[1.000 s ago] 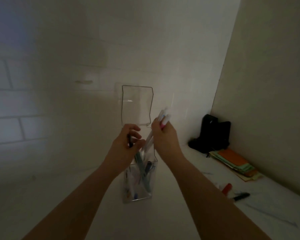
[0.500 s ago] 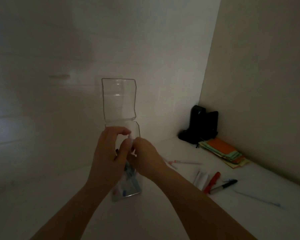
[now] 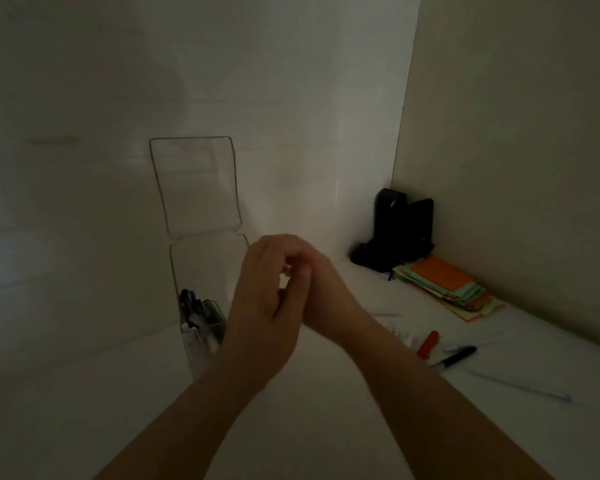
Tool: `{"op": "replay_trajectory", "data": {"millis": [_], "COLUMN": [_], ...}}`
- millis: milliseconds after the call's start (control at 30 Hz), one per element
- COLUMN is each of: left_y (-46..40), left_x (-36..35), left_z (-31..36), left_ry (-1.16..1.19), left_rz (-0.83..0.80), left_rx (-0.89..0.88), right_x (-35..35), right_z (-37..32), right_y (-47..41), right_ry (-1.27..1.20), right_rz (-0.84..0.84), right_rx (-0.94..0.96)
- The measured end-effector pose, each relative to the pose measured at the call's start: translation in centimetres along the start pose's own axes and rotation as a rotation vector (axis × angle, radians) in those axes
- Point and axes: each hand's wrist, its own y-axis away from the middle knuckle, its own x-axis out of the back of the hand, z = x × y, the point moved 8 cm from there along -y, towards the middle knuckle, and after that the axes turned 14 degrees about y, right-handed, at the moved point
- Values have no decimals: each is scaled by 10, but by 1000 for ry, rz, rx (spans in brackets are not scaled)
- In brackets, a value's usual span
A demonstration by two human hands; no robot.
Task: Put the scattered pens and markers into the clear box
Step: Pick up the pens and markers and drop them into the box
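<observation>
Head view: left hand (image 3: pixel 260 306) & right hand (image 3: pixel 321 292) pressed together, fingers curled, contents can't tell. Black marker (image 3: pixel 455 356) looks light, stiff, slick; pinch mid-barrel. Box (image 3: pixel 205 258) likely tippy.

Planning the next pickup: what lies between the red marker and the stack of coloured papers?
In the head view, only bare white tabletop separates the red marker from the paper stack.

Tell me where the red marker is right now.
In the head view the red marker lies on the white surface, right of the right hand, beside the black marker.
</observation>
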Motion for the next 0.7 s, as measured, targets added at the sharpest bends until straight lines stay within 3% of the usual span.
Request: {"op": "replay_trajectory", "data": {"millis": [67, 167, 267, 367, 467, 533, 633, 700], "left_y": [-12, -16, 4, 15, 14, 13, 13, 19], "left_x": [-21, -59, -87, -97, -103, -113, -127, -134], "left_z": [-17, -82, -154, -191, -212, -219, -214, -210], "left_ry": [65, 85, -42, -366, -768, -942, -1119, -1104], "left_rz": [-29, -125, -261, -407, -577, -671, -773, -838], "left_rx": [73, 330, 624, 679, 525, 283, -7, -19], "right_x": [21, 57, 70, 64, 49, 40, 30, 30], "right_z": [40, 121, 190, 221, 233, 236, 230, 224], "right_y": [2, 19, 50, 69, 75, 75, 69, 65], "right_ry": [224, 438, 703, 869, 966, 1041, 1216, 1257], "right_rz": [70, 94, -131, -369, -595, -673, -691, -654], "right_rx": [-123, -405, -672, -664, -562, -491, -336, -273]}}
